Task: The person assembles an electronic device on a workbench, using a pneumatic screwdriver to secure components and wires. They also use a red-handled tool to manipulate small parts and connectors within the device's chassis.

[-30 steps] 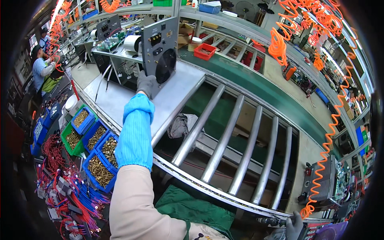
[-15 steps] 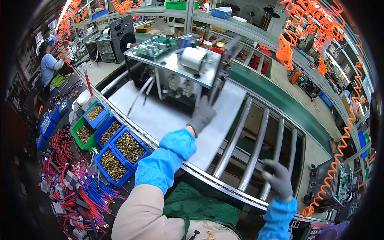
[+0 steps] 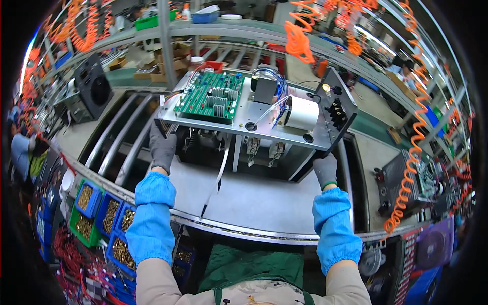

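Note:
A metal machine chassis [image 3: 269, 124] stands before me on a pale sheet-covered board [image 3: 244, 203]. Its top plate bears a green circuit board [image 3: 211, 96], a white cylinder [image 3: 302, 114] and blue wires. A black panel [image 3: 333, 109] closes off its right end. Gloved in grey, my left hand [image 3: 162, 147] is curled round the chassis's left edge. My right hand [image 3: 325, 170], in the same kind of glove, grips the lower near corner by the black panel; its fingertips are partly hidden. From the chassis front hangs a white cable [image 3: 219, 175] with a dark tip.
Metal rollers [image 3: 119, 137] run left of the board. Blue and green bins [image 3: 86, 229] of brass fasteners stand at the lower left, beside bundled red and blue wires [image 3: 101, 279]. Another chassis [image 3: 409, 178] sits to the right. Orange coiled hoses [image 3: 417, 147] hang overhead.
My left hand has gone from the chassis's near right side to its left edge. My right hand has come from above the rollers onto the right corner. The chassis and board now lie further right, over the rollers.

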`<action>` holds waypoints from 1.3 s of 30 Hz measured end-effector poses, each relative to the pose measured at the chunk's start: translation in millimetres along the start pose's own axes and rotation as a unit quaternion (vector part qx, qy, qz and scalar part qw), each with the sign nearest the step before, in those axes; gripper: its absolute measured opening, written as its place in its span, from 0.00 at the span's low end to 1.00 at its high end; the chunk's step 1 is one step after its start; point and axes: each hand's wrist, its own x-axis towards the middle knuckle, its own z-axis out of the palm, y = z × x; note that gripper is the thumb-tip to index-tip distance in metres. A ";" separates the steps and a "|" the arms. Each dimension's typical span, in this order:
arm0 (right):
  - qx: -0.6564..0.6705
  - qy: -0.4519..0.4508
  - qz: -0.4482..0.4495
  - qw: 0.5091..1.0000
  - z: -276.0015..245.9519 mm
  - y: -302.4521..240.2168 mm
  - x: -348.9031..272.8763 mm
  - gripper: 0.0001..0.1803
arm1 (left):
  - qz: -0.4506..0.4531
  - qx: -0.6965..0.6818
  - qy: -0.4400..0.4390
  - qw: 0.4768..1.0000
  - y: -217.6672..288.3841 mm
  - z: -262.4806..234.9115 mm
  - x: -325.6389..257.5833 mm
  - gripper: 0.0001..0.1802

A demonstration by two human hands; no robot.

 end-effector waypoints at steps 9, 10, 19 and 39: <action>-0.041 0.011 0.009 0.999 -49.4 47.0 -26.0 0.14 | 0.007 0.169 -0.077 0.983 14.1 12.4 5.5 0.19; -0.026 0.023 -0.011 0.999 -50.9 54.7 -29.9 0.15 | 0.007 0.181 -0.081 0.980 16.9 9.1 3.2 0.19; -0.118 0.022 0.003 0.993 -88.3 60.7 -91.8 0.17 | 0.135 0.251 -0.145 0.948 -3.2 -45.1 -56.5 0.22; -0.003 0.053 -0.003 0.999 -90.2 41.1 -97.3 0.11 | 0.076 0.290 -0.083 0.950 -76.1 -58.7 -29.9 0.20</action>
